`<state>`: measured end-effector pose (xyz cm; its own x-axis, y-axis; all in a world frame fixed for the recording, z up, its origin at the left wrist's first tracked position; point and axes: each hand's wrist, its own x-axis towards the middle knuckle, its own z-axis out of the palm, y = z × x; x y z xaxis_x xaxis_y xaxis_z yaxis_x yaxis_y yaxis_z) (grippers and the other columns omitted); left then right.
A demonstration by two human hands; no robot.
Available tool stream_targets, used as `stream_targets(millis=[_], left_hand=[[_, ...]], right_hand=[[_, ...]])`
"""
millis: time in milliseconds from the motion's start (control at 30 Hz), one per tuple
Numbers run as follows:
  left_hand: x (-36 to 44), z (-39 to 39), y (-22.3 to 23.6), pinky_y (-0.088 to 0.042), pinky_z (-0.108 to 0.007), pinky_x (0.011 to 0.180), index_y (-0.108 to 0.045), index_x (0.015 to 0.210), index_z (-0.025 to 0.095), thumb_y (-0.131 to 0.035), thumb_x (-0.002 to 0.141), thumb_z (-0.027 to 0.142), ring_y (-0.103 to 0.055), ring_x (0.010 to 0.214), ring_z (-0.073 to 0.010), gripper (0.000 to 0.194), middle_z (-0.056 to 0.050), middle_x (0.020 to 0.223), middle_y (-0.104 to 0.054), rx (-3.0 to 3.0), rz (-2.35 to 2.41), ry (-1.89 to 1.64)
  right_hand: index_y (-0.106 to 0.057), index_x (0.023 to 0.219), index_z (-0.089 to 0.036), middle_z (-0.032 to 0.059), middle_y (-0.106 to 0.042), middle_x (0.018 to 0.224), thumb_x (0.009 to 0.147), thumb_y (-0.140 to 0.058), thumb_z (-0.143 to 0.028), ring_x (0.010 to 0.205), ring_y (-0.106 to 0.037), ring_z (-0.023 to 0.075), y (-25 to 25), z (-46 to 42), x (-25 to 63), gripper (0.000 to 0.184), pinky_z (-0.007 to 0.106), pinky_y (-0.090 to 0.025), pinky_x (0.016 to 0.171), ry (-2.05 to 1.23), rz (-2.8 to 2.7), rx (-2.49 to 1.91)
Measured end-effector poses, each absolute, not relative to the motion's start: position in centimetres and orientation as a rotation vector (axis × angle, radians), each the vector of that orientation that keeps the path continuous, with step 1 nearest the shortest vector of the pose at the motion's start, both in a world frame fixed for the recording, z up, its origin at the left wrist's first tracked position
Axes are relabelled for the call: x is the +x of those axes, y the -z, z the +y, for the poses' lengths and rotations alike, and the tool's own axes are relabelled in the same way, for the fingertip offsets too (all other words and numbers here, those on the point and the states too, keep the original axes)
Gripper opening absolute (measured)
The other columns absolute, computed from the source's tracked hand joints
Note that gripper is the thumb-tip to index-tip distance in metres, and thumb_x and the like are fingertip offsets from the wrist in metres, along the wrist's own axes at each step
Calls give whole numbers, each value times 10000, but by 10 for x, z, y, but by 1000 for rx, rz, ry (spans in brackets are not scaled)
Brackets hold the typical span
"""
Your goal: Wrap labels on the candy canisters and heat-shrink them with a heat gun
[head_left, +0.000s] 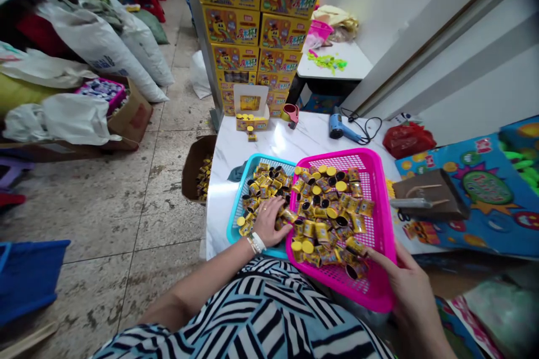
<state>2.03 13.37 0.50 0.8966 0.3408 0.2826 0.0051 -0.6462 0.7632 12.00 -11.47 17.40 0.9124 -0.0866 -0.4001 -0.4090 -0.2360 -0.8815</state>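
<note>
My left hand (pixel 269 223) lies over the turquoise basket (pixel 231 230), its fingers apart on the small yellow-and-black cups (pixel 264 184) and its tips near the pink basket's left edge. The pink basket (pixel 385 219) overlaps the turquoise one and tilts toward me. It holds many more of these small printed cups (pixel 322 233), some with yellow ends showing and others with dark ends. My right hand (pixel 410 280) grips the pink basket at its near right rim, with the thumb outside and a finger reaching in by the cups.
On the white table (pixel 219 196) stand an opened display box (pixel 251 118), a tape dispenser (pixel 290 115) and a blue heat gun (pixel 343 128) with its cord. Yellow boxes (pixel 236 25) are stacked behind. A brown carton (pixel 193 171) sits left on the floor; a blue printed box (pixel 484 190) lies right.
</note>
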Motion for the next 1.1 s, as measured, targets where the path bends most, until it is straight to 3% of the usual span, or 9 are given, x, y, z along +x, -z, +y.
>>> stream_targets(millis=[133,267,333,433,533,633,800,967,1100], left_hand=[[18,135,-16,-282,-560,1155,-387,1493,195,-594,833,548,-365,1423,-340,776,-174,1557,-375,2245,224,-543],[18,135,-18,-304,-565,1145,-650,1262,289,-549,872,531,-398,1399,-328,469,-84,1485,-499,2227,140,-494],[18,136,-15,-349,-543,1126,-707,1138,277,-447,949,465,-473,1339,-293,373,-83,1375,-598,2172,327,-524],[14,138,-11,-399,-525,1093,-617,1282,204,-243,1015,403,-504,1309,-266,500,-149,1371,-580,2100,557,-581],[9,135,-12,-338,-551,1134,-494,1428,211,-415,942,561,-370,1418,-317,604,-151,1546,-396,2206,292,-507],[9,132,-9,-294,-592,1139,-552,1386,292,-604,851,557,-324,1434,-364,599,-108,1563,-385,2344,97,-435],[12,152,11,-334,-524,1147,-589,1316,205,-496,945,290,-444,1361,-282,392,-134,1411,-559,2263,611,-630],[-9,181,16,-361,-491,1139,-567,1292,173,-448,961,297,-469,1343,-262,373,-154,1411,-548,2233,836,-609],[-23,196,20,-385,-483,1105,-545,1299,139,-511,926,316,-497,1321,-298,414,-192,1390,-558,2229,1072,-431]], right_hand=[[-579,1385,-265,6,-788,931,475,-903,-294,706,-739,274,-178,-105,121,966,357,-632,625,-437,525,-1650],[-575,1389,-255,18,-790,878,450,-914,-274,670,-736,277,-169,-105,130,998,367,-630,606,-444,545,-1583],[-576,1387,-257,22,-789,874,450,-916,-269,651,-734,275,-165,-108,133,996,372,-632,608,-441,555,-1567],[-592,1372,-266,18,-788,890,453,-914,-267,657,-735,264,-163,-108,132,973,355,-634,615,-402,568,-1558],[-616,1345,-272,10,-785,898,468,-912,-268,697,-740,248,-168,-103,128,925,324,-634,635,-359,540,-1566],[-637,1316,-269,3,-781,878,479,-913,-261,684,-736,236,-171,-101,127,882,323,-636,643,-375,497,-1580],[-661,1260,-257,16,-778,893,473,-912,-226,620,-722,230,-158,-130,144,827,379,-640,653,-466,507,-1554],[-669,1203,-255,52,-765,919,477,-869,-188,678,-724,263,-108,-205,167,756,444,-623,700,-536,641,-1489],[-644,1235,-303,89,-724,1147,526,-817,-220,838,-726,305,-59,-245,181,734,519,-584,805,-515,724,-1487]])
